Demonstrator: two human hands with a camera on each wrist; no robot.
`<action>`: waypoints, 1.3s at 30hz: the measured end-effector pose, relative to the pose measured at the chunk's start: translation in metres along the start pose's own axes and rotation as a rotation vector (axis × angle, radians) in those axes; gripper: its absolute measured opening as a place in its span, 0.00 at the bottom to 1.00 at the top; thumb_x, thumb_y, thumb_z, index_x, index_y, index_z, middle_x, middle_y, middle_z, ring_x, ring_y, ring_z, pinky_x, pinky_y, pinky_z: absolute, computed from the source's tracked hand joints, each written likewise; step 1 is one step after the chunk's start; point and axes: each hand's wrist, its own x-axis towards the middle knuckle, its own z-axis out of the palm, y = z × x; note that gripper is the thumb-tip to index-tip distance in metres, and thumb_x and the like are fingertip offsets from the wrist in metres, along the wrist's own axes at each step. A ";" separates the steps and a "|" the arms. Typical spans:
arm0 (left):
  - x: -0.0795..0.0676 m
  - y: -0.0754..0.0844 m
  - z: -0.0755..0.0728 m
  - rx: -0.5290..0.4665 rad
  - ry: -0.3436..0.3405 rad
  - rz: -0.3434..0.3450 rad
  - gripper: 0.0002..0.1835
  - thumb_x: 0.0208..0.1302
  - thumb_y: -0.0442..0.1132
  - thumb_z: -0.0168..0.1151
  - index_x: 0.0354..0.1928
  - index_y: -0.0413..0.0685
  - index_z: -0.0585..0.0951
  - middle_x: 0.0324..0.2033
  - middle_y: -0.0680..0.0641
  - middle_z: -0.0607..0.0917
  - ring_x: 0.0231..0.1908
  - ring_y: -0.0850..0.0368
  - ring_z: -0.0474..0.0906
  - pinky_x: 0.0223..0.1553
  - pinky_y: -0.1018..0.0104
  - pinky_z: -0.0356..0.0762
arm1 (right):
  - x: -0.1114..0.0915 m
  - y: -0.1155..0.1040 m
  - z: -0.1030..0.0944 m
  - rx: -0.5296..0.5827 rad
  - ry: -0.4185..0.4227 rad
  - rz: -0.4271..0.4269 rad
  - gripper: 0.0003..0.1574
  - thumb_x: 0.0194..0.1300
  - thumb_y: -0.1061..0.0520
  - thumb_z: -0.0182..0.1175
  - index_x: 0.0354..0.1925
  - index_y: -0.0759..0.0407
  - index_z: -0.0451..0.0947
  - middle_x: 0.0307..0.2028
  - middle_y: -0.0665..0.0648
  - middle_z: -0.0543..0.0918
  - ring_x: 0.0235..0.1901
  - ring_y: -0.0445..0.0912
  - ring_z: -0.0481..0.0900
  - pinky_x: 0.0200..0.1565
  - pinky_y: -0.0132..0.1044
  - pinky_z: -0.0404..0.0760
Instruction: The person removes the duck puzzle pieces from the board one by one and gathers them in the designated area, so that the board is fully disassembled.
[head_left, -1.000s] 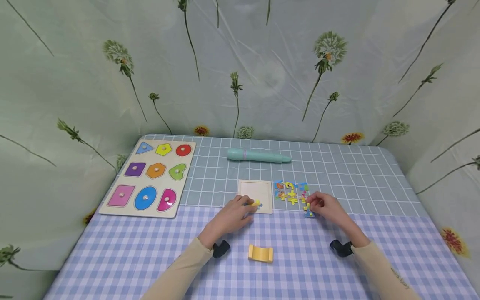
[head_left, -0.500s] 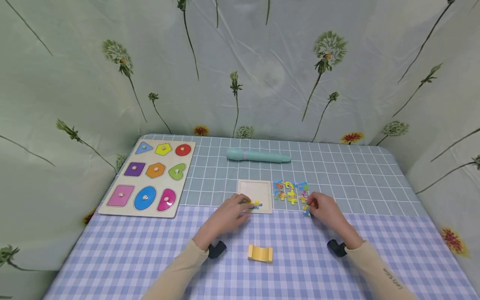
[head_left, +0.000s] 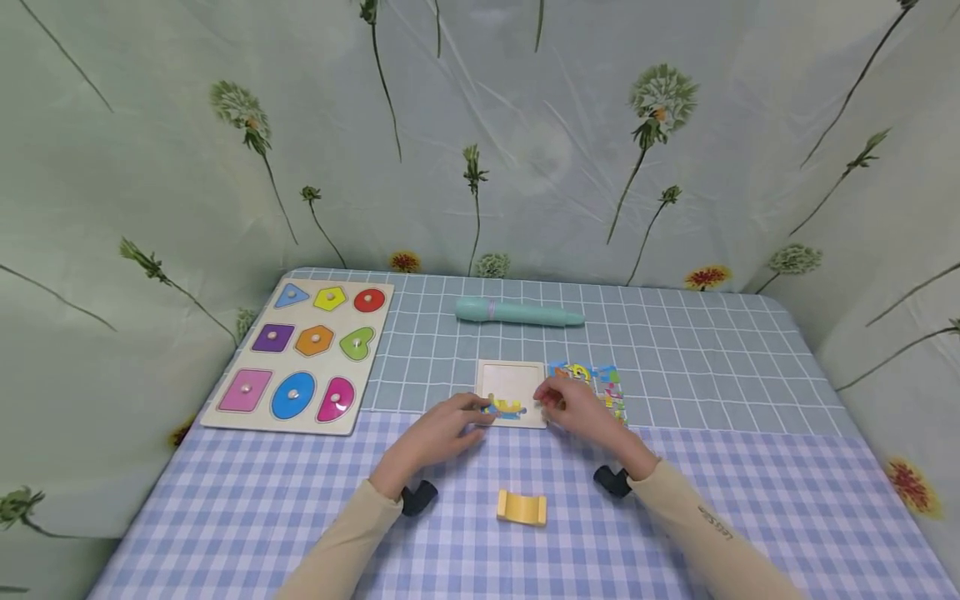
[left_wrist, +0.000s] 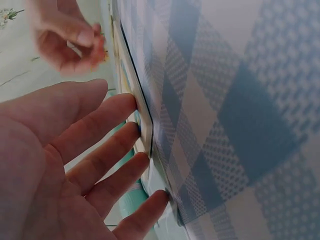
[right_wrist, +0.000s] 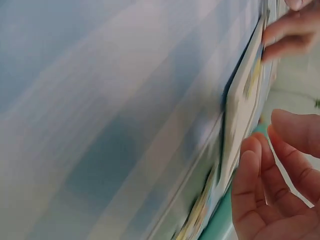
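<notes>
My left hand (head_left: 441,429) lies at the left side of a small wooden puzzle frame (head_left: 542,371), its fingertips touching the frame's edge. In the left wrist view its fingers spread apart and grip nothing. A few yellow and blue jigsaw pieces (head_left: 509,408) lie inside the frame along its lower side, partly behind the left fingertips. Over the frame's right edge hovers my right hand (head_left: 581,412), fingers loosely bent. In the right wrist view nothing shows between its thumb and fingers. Further loose jigsaw pieces (head_left: 603,377) lie right of the frame, partly covered by the right hand.
On the left lies a wooden shape board (head_left: 341,332) with several coloured knobbed shapes. A teal pen-shaped object (head_left: 517,312) lies behind the frame. Nearer me stands a small yellow curved block (head_left: 521,507). The table has a blue checked cloth (head_left: 285,500).
My right hand has moved left from the loose jigsaw pieces to the frame's right edge. My left hand has drawn back slightly leftward, showing more of the pieces in the frame.
</notes>
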 end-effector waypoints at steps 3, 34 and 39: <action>0.000 0.000 0.001 0.004 0.004 0.002 0.17 0.65 0.39 0.62 0.54 0.43 0.82 0.57 0.43 0.76 0.56 0.47 0.72 0.56 0.54 0.72 | 0.010 -0.008 0.011 0.023 -0.037 -0.016 0.11 0.57 0.73 0.60 0.41 0.69 0.77 0.36 0.59 0.79 0.33 0.47 0.76 0.36 0.37 0.77; 0.001 0.005 0.000 -0.032 -0.016 -0.031 0.16 0.65 0.38 0.61 0.54 0.40 0.81 0.58 0.41 0.75 0.57 0.46 0.71 0.57 0.53 0.70 | 0.000 0.005 -0.017 0.194 -0.026 0.096 0.09 0.60 0.72 0.54 0.38 0.65 0.77 0.27 0.56 0.77 0.27 0.46 0.72 0.31 0.36 0.73; 0.001 0.004 0.001 -0.017 -0.010 -0.023 0.17 0.66 0.38 0.61 0.54 0.41 0.81 0.57 0.41 0.75 0.57 0.46 0.71 0.57 0.54 0.70 | -0.017 0.019 -0.038 0.141 -0.020 0.212 0.09 0.59 0.72 0.54 0.37 0.64 0.77 0.28 0.55 0.78 0.28 0.46 0.72 0.31 0.36 0.72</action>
